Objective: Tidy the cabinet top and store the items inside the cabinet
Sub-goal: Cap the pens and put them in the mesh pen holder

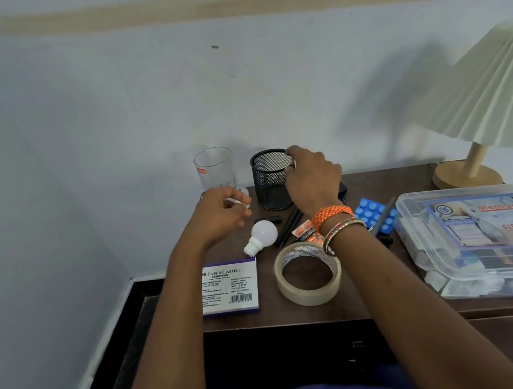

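My right hand grips the rim of a black mesh pen holder standing at the back of the dark wooden cabinet top. My left hand hovers with loosely curled fingers in front of a clear drinking glass, holding nothing I can make out. A white light bulb lies on its side below the left hand. A stamp pad box and a roll of tape lie nearer the front edge. Black pens, orange tablets and a blue pill strip lie around my right wrist.
A clear plastic first aid box takes up the right side of the top. A lamp with a pleated shade and wooden base stands at the back right. The wall runs close behind and to the left. Cabinet drawer fronts show below.
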